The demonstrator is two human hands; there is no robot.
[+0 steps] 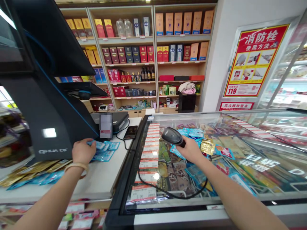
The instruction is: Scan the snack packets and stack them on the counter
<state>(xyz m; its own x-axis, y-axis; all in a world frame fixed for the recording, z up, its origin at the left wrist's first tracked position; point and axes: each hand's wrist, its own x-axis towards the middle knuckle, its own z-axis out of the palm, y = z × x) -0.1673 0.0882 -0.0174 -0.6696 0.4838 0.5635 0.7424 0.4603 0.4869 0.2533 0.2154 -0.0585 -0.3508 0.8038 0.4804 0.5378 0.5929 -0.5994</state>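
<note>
My right hand [190, 150] is wrapped round a black handheld barcode scanner [171, 135], held above the glass top of a display freezer [148, 204]. The scanner's head points left, and its cable [165, 191] loops over the glass. My left hand [83, 151] is closed on a small blue snack packet [90, 142] at the counter [105, 179]. More blue packets [104, 155] lie just right of that hand. Gold and blue packets [35, 171] are spread to its left. Beside the scanner, blue packets [192, 132] and a gold packet [207, 146] lie on the glass.
A dark checkout terminal [55, 121] rises at the left. Behind the counter packets are a black box [117, 119] and a phone [131, 132]. Shelves of boxed bottles [153, 54] line the back wall. A red and yellow sign [256, 60] hangs on the right.
</note>
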